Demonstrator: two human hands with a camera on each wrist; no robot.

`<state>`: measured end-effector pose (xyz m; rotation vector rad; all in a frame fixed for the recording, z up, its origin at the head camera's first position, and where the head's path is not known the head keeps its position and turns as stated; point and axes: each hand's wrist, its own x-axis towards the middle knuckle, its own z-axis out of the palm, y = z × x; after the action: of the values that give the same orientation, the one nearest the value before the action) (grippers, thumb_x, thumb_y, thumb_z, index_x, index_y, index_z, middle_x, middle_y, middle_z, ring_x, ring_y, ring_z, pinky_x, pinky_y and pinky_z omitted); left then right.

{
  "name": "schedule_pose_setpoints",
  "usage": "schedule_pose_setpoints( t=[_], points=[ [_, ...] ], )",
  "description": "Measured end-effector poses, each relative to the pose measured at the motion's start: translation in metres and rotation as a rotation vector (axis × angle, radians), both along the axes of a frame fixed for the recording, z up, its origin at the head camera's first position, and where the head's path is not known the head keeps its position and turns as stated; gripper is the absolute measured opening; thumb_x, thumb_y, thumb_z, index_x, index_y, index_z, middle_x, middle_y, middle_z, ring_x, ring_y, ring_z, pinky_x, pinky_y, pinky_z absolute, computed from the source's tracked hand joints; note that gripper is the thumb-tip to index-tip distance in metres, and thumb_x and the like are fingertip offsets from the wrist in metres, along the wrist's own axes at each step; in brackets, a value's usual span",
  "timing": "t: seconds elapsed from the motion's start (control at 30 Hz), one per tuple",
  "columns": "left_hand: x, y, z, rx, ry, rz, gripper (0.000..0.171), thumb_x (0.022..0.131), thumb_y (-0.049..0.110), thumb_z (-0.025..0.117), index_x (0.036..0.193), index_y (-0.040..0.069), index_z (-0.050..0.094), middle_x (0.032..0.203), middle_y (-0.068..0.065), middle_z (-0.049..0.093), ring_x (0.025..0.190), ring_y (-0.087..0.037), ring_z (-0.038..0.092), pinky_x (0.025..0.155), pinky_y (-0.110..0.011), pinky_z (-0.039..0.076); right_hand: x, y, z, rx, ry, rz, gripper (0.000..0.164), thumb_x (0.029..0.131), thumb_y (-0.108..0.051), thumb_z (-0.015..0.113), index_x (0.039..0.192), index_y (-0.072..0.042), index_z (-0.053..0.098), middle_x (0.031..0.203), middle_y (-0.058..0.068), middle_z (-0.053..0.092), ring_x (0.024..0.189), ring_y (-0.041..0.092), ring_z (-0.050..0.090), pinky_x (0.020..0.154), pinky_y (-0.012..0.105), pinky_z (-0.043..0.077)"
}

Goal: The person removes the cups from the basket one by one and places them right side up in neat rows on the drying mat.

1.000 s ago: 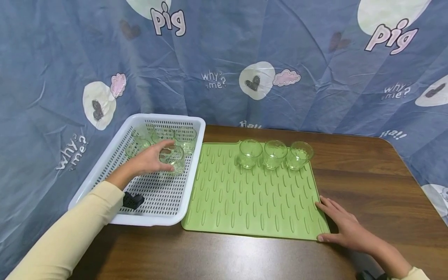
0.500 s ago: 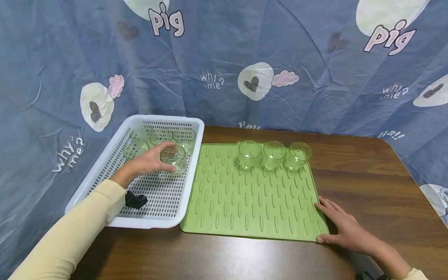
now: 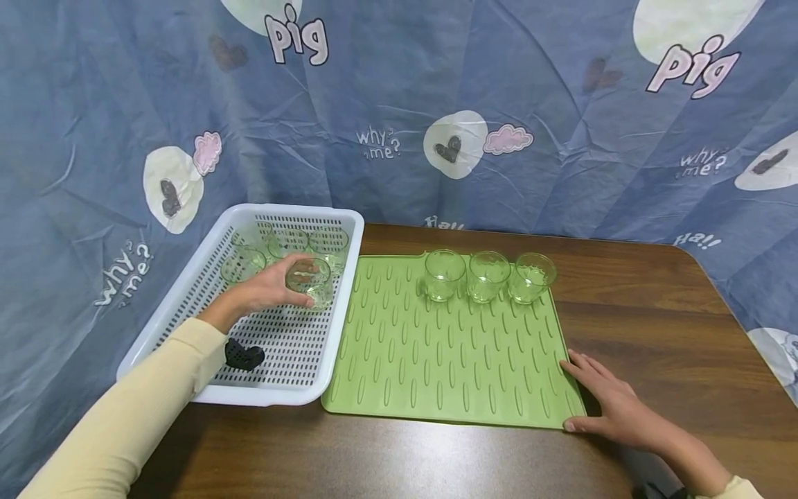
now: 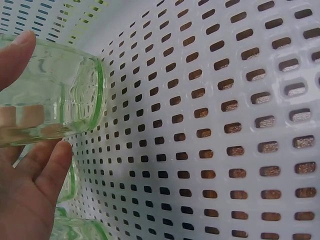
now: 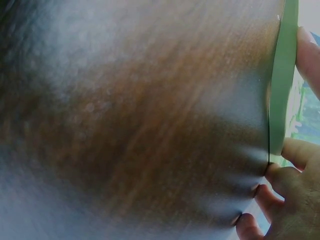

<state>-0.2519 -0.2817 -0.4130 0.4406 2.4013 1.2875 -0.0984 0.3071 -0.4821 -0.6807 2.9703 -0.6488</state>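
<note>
In the head view my left hand (image 3: 268,287) grips a clear green-tinted drinking glass (image 3: 321,294) inside the white plastic basket (image 3: 339,333). Thumb and fingers span the sides of this glass, seen close up in the left wrist view, its thick base near the perforated basket floor (image 4: 200,120); whether they touch I cannot tell. Several similar glasses (image 3: 243,265) stand further back in the basket. At the right edge of the green drying mat (image 3: 449,360) rests my right hand (image 3: 614,409), its fingers spread along the rim. No glass is in it.
Three glasses stand in a row at the mat's back right: a left one (image 3: 445,277), a middle one (image 3: 488,277) and a right one (image 3: 531,278). Basket and mat lie side by side on a wooden table (image 3: 648,305), with a printed blue cloth (image 3: 386,187) hanging behind.
The head view has shifted very slightly. My left hand keeps its grip on the glass in nearly the same spot, its wrist turned a little. The right hand has not moved.
</note>
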Motion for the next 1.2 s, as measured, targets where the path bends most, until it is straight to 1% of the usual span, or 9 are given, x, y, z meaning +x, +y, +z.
schedule_pose_setpoints(
  t=[0.13,0.3,0.47,0.57,0.63,0.77,1.0,1.13,1.2],
  points=[
    [0.004,-0.002,0.002,-0.035,0.004,0.015,0.090,0.084,0.008,0.076,0.153,-0.003,0.019,0.156,-0.029,0.033,0.142,-0.050,0.035,0.112,-0.059,0.041,-0.002,-0.001,0.001,-0.002,-0.009,0.008,0.092,0.073,-0.044,0.084,0.146,-0.006,0.045,0.155,0.025,0.038,0.147,0.032,0.030,0.088,0.078,0.038],
    [0.009,-0.003,0.009,-0.074,0.020,0.020,0.088,0.084,0.011,0.077,0.152,-0.002,0.023,0.154,-0.028,0.037,0.139,-0.049,0.041,0.112,-0.059,0.041,-0.004,-0.003,0.003,0.003,-0.035,0.005,0.092,0.073,-0.045,0.084,0.146,-0.005,0.045,0.155,0.026,0.037,0.142,0.044,0.033,0.089,0.079,0.038],
    [0.014,-0.003,0.020,-0.103,0.025,0.025,0.085,0.086,0.013,0.075,0.152,-0.001,0.024,0.154,-0.027,0.037,0.139,-0.048,0.041,0.108,-0.057,0.046,-0.003,-0.002,0.003,0.003,-0.030,0.009,0.092,0.073,-0.044,0.084,0.146,-0.004,0.045,0.154,0.026,0.037,0.142,0.043,0.033,0.089,0.078,0.038],
    [0.016,-0.003,0.030,-0.112,0.040,0.042,0.085,0.087,0.017,0.076,0.153,0.000,0.025,0.154,-0.026,0.038,0.139,-0.047,0.043,0.107,-0.056,0.047,-0.002,0.000,0.002,0.000,-0.011,0.019,0.091,0.073,-0.044,0.084,0.146,-0.004,0.045,0.154,0.026,0.038,0.148,0.031,0.029,0.088,0.077,0.039],
    [0.016,-0.003,0.039,-0.116,0.069,0.062,0.085,0.087,0.019,0.076,0.152,-0.001,0.025,0.152,-0.026,0.041,0.137,-0.046,0.045,0.107,-0.056,0.048,-0.001,0.001,0.001,-0.007,0.015,0.029,0.091,0.073,-0.043,0.085,0.146,-0.004,0.045,0.153,0.027,0.039,0.151,0.014,0.021,0.087,0.076,0.041],
    [0.016,-0.001,0.057,-0.103,0.130,0.113,0.083,0.088,0.020,0.074,0.152,-0.002,0.026,0.149,-0.026,0.044,0.136,-0.044,0.046,0.107,-0.056,0.046,0.000,0.001,0.000,-0.020,0.055,0.042,0.091,0.072,-0.041,0.086,0.145,-0.004,0.047,0.151,0.027,0.041,0.146,-0.009,0.009,0.086,0.074,0.042],
    [0.018,0.007,0.077,-0.035,0.178,0.198,0.081,0.088,0.016,0.073,0.152,0.001,0.026,0.148,-0.024,0.045,0.138,-0.039,0.043,0.112,-0.052,0.041,0.002,0.000,0.003,-0.014,0.023,0.024,0.091,0.073,-0.042,0.085,0.145,-0.004,0.046,0.153,0.026,0.039,0.147,0.025,0.027,0.087,0.076,0.040],
    [0.019,0.014,0.080,-0.007,0.184,0.228,0.081,0.087,0.018,0.074,0.153,0.006,0.027,0.148,-0.020,0.046,0.140,-0.036,0.043,0.113,-0.051,0.041,0.002,-0.001,0.002,-0.013,0.020,0.024,0.091,0.073,-0.042,0.085,0.146,-0.004,0.045,0.153,0.026,0.039,0.147,0.029,0.029,0.088,0.076,0.039],
    [0.017,0.021,0.081,0.006,0.187,0.226,0.082,0.087,0.018,0.074,0.153,0.006,0.027,0.148,-0.021,0.047,0.138,-0.035,0.044,0.110,-0.049,0.043,0.002,-0.001,0.001,-0.014,0.027,0.022,0.091,0.072,-0.041,0.085,0.146,-0.004,0.045,0.153,0.026,0.039,0.149,0.022,0.025,0.087,0.076,0.039]
  ],
)
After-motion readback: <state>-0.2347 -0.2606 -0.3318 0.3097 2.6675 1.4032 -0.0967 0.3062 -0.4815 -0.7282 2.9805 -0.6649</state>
